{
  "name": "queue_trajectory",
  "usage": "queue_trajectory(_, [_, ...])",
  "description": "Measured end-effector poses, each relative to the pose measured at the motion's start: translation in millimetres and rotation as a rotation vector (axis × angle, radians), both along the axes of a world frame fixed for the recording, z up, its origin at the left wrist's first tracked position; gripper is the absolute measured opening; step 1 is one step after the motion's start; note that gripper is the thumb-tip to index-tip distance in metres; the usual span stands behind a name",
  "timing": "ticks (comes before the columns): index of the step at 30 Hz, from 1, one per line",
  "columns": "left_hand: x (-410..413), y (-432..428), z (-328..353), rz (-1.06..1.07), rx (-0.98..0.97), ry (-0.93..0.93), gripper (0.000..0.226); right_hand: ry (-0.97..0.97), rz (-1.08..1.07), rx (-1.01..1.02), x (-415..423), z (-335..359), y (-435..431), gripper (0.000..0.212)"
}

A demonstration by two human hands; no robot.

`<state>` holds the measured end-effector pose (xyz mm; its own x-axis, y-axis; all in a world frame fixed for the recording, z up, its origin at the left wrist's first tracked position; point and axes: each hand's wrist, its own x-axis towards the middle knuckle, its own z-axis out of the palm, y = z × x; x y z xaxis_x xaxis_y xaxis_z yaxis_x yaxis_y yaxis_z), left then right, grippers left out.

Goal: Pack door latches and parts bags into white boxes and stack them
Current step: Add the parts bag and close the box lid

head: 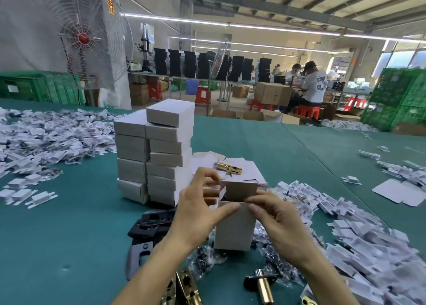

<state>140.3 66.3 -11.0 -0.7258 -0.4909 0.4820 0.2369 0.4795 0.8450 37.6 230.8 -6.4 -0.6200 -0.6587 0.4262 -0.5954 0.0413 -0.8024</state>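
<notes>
The person is closing a packed carton. The white box (235, 232) is standing upright on the counter (69, 235) near the middle of its near edge, on loose parts bags (207, 257), and its top flap (239, 190) is standing open with something dark showing just inside the mouth.

The left hand (198, 215) is gripping the upper left of the box, fingers curling round the far side and the thumb pressing along the front lip. The right hand (279, 224) is pinching the upper right corner, fingertips touching the same lip beside the thumb.

By my judgement the filling is finished and the closing is in progress. The next move is calling for the side tabs to be folded in, the flap brought down and its tongue tucked behind the front wall, with the left hand steadying the box so that it is not tipping on the bags.

After that the box is going to the stack of white boxes (159, 157), standing just behind and to the left, towards the middle of the counter. A gold latch (229, 168) is lying on flat box blanks (251, 172) just behind the hands, likely waiting for the following carton.
</notes>
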Motion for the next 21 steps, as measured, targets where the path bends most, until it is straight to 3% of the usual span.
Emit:
queue_trajectory(4, [-0.9, -0.5, -7.0, -0.051, -0.114, 0.057, 0.031, -0.066, 0.034, 0.006, -0.2, 1.6, 2.0, 0.027])
queue_trajectory(8, [-1.9, 0.0, -9.9, -0.115, -0.015, -0.001, 0.019, -0.127, 0.084, -0.007, -2.1, 1.6, 6.1, 0.019])
queue_trajectory(14, [0.6, -0.7, -5.6, -0.176, 0.072, -0.031, 0.025, -0.24, 0.075, -0.344, 3.8, 9.7, 4.5, 0.01])
queue_trajectory(21, [0.3, 3.2, -6.0, -0.2, 0.076, -0.033, 0.023, -0.103, -0.037, -0.231, -1.0, 3.6, 3.6, 0.016])
